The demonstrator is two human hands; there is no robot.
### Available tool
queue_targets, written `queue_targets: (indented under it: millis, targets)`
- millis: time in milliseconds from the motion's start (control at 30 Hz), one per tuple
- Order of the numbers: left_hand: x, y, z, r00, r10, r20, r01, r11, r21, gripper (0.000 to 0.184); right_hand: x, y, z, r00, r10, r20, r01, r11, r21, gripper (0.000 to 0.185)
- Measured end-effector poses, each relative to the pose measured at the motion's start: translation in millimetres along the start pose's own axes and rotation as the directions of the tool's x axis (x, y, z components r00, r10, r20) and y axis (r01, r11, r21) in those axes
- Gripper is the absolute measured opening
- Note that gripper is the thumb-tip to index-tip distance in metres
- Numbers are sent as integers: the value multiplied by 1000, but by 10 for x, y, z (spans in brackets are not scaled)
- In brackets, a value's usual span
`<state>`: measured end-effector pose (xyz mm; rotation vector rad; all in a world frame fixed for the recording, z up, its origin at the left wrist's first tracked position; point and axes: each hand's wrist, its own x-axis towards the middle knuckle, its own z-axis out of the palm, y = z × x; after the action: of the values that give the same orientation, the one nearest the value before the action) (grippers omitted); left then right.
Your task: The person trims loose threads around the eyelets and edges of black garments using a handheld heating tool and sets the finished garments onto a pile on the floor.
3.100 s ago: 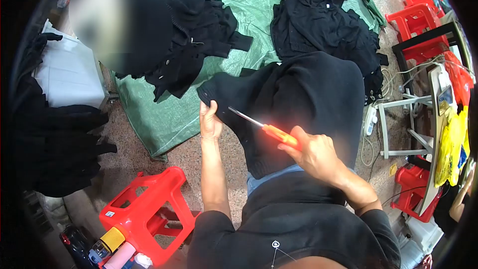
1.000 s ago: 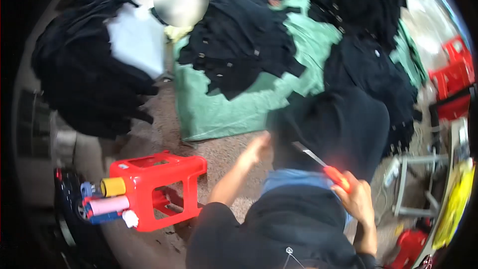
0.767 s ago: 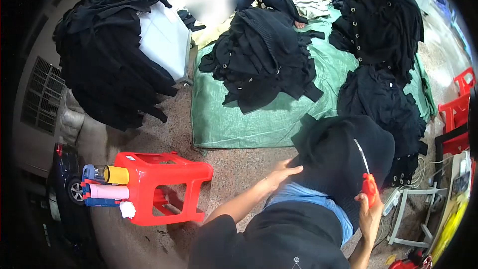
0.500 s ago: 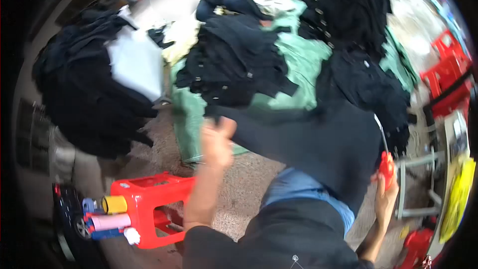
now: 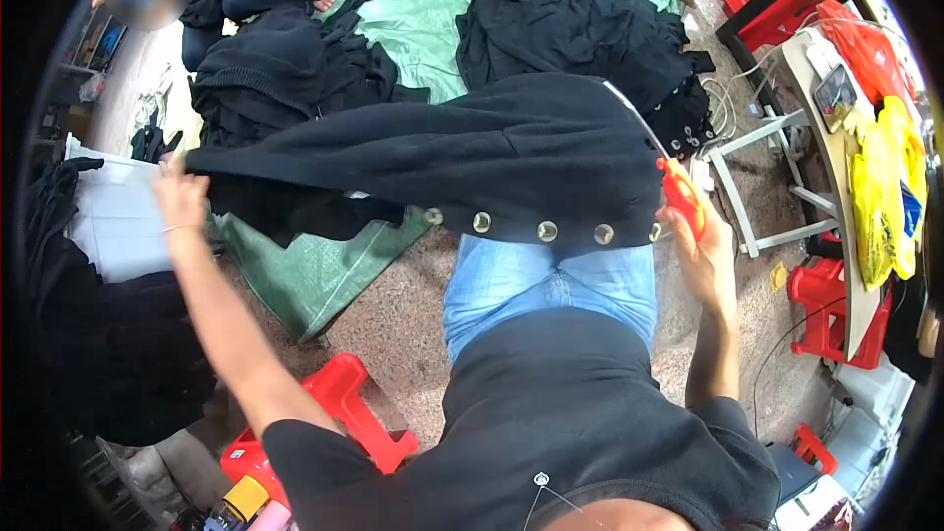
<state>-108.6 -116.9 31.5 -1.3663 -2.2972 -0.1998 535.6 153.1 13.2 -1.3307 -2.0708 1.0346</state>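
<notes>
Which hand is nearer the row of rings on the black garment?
Right. The right hand, holding an orange handle, is beside one end of the row of rings; the left hand is well away, at the far end of the garment.

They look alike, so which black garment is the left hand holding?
The black garment stretched over the blue jeans, rings along its near edge; the other garments lie in heaps.

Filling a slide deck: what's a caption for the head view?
Left hand holds out a black garment; right hand grips a red-handled tool.
</notes>
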Motion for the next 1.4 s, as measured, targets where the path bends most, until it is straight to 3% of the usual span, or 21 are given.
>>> queue_targets:
  millis: [33, 67, 100, 133, 167, 200, 233, 300, 400, 500, 533, 633, 733, 833, 900, 967, 1033, 1167, 1200, 1300, 1400]
  targets:
    - [-88, 350, 285, 927, -154, 341, 137, 988, 75, 37, -17, -9, 28, 1000, 21, 16, -20, 999, -35, 30]
    - [-112, 910, 418, 923, 374, 92, -372, 927, -41, 33, -31, -43, 41, 997, 63, 45, -59, 993, -98, 30]
    - [-375, 1486, 589, 936, 112, 334, 112, 804, -584, 22, -41, -65, 50, 992, 87, 86, -76, 989, -130, 30]
    - [-639, 2062, 760, 830, -165, 533, 558, 254, -790, 14, -48, -85, 59, 986, 111, 126, -90, 982, -164, 31]
    - [-940, 2425, 937, 757, -108, 644, 652, 62, -756, 11, -58, -102, 68, 985, 98, 139, -67, 975, -213, 32]
    - [-1162, 2730, 1046, 740, -39, 671, 667, 170, -726, 20, -58, -113, 71, 984, 102, 144, -70, 975, -212, 32]
    - [-1289, 3052, 1059, 784, -55, 619, 620, 141, -772, 18, -63, -125, 68, 976, 101, 195, -52, 968, -244, 33]
    - [-1349, 3437, 898, 625, 52, 779, 774, -173, -609, 29, -65, -213, 35, 941, 141, 308, -26, 937, -349, 34]
    - [-1388, 3414, 988, 541, 205, 816, 831, -278, -481, 28, -115, -366, 91, 888, -5, 459, 201, 904, -378, 39]
    - [-1483, 3238, 1055, 629, 240, 739, 777, -170, -606, 23, -127, -464, 171, 850, -64, 523, 295, 880, -373, 41]
    - [-1490, 3222, 968, 627, 169, 760, 778, -90, -622, 24, -128, -467, 205, 840, -124, 529, 337, 882, -328, 41]
    - [-1529, 3208, 710, 724, 4, 689, 689, -48, -723, 23, -132, -513, 319, 793, -155, 589, 413, 847, -334, 42]
    - [-1668, 3160, 783, 799, -26, 601, 601, 19, -799, 24, -142, -550, 431, 771, -158, 616, 407, 868, -286, 43]
    - [-1743, 3184, 917, 781, -26, 624, 625, 14, -781, 24, -149, -493, 461, 775, -173, 608, 407, 873, -270, 42]
    - [-1711, 3236, 947, 676, -26, 736, 737, 12, -676, 24, -168, -453, 404, 791, -177, 586, 396, 877, -270, 42]
    - [-1475, 3383, 740, 930, -105, 353, 363, 431, -826, 28, -191, -407, 278, 836, -131, 532, 316, 909, -272, 42]
    - [-1306, 3477, 519, 929, -140, 342, 369, 390, -843, 28, -221, -333, 123, 863, -99, 496, 268, 922, -281, 42]
    - [-1016, 3791, 22, 908, 219, 358, 219, 479, -850, 26, -253, -224, -17, 875, -22, 484, 199, 927, -317, 41]
    - [-1045, 3807, 71, 902, 199, 384, 246, 494, -834, 24, -256, -195, -29, 865, -4, 501, 191, 927, -323, 42]
    - [-1212, 3712, 278, 849, 52, 526, 481, 336, -810, 20, -270, -198, 5, 813, -7, 582, 192, 948, -255, 43]
    - [-1294, 3632, 299, 815, 37, 578, 555, 237, -798, 23, -271, -136, 91, 818, -36, 574, 194, 957, -217, 43]
